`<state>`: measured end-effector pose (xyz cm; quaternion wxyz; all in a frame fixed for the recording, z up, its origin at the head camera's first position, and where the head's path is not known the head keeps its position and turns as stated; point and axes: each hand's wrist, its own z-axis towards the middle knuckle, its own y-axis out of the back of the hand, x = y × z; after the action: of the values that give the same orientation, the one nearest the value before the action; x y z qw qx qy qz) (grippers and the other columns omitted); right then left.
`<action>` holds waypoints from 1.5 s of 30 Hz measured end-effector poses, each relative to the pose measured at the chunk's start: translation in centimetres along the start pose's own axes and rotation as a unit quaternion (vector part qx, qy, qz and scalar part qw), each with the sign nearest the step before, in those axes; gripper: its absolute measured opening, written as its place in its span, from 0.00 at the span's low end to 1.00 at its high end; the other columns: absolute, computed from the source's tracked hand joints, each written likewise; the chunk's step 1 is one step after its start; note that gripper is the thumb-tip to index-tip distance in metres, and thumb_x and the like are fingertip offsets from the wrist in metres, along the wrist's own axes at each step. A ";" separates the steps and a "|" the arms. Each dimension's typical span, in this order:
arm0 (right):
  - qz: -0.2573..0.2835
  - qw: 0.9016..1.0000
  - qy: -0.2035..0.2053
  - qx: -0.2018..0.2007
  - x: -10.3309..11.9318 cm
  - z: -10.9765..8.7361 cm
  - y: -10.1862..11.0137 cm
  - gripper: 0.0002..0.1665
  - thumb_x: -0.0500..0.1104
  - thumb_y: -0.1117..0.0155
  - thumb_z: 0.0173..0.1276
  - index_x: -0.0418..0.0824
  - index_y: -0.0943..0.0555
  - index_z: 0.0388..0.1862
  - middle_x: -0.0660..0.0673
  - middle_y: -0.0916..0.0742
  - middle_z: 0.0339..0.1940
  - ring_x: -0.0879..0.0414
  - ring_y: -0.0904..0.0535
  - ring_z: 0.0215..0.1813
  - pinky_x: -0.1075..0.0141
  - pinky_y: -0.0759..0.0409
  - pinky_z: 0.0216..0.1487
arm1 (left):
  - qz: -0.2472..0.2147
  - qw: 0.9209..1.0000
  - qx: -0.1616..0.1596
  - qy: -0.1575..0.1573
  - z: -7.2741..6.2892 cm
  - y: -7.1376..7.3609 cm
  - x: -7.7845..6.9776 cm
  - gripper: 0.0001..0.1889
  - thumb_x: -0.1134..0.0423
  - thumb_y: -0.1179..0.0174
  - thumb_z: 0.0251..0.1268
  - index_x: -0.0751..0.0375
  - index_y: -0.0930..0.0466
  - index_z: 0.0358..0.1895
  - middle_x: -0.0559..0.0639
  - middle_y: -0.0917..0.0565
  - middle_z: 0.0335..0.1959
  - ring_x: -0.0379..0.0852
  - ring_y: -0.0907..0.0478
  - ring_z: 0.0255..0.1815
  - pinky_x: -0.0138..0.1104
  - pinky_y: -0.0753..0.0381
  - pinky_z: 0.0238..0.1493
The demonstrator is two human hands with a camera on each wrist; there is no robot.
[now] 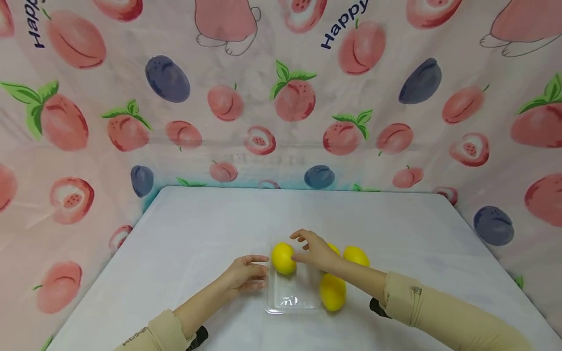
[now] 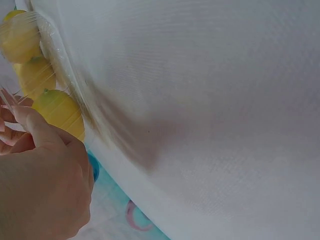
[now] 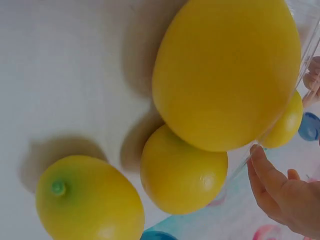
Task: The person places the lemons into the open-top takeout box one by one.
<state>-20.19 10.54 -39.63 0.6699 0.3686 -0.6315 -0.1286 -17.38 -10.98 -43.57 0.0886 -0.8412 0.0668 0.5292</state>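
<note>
A yellow lemon sits at the far left of a clear plastic box. Beside the box's left wall is my left hand, its fingers loosely extended at the wall; whether they touch it I cannot tell. Over the box's far part reaches my right hand, thumb and fingers spread around nothing, close to the lemon's right side. To the right of the box lie a near lemon, a far lemon, and another lemon, mostly hidden behind my right hand in the head view.
The white tabletop runs back to a fruit-print cloth hanging behind and along the sides. The loose lemons stand close together under my right forearm.
</note>
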 end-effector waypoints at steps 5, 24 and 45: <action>-0.005 1.000 0.030 0.002 -0.5 -1.2 1.3 0.23 0.37 0.33 0.59 0.38 0.26 0.54 0.35 0.22 0.54 0.38 0.23 0.52 0.52 0.18 0.52 | -0.003 1.000 0.009 0.000 0.2 -0.2 0.2 0.23 0.71 0.43 0.63 0.71 0.32 0.61 0.49 0.19 0.34 0.40 0.22 0.31 0.32 0.14 0.37; -0.019 0.997 0.061 0.033 -2.0 -5.6 5.5 0.21 0.39 0.33 0.60 0.37 0.25 0.51 0.38 0.20 0.49 0.46 0.23 0.48 0.55 0.17 0.48 | -0.027 0.999 0.032 0.006 -0.7 0.2 0.0 0.25 0.71 0.45 0.65 0.73 0.37 0.64 0.49 0.21 0.35 0.40 0.22 0.32 0.36 0.14 0.43; 0.014 0.996 0.075 0.046 -4.7 -7.8 4.6 0.22 0.40 0.32 0.59 0.31 0.25 0.50 0.38 0.20 0.44 0.50 0.23 0.42 0.70 0.18 0.38 | -0.001 1.000 0.029 0.004 -1.1 0.1 0.2 0.31 0.77 0.43 0.59 0.66 0.39 0.67 0.53 0.25 0.43 0.40 0.23 0.33 0.33 0.14 0.39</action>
<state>-14.96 19.35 -39.60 0.6991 0.3988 -0.5902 -0.0618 -16.33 -11.29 -43.23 0.1136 -0.8402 0.0817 0.5238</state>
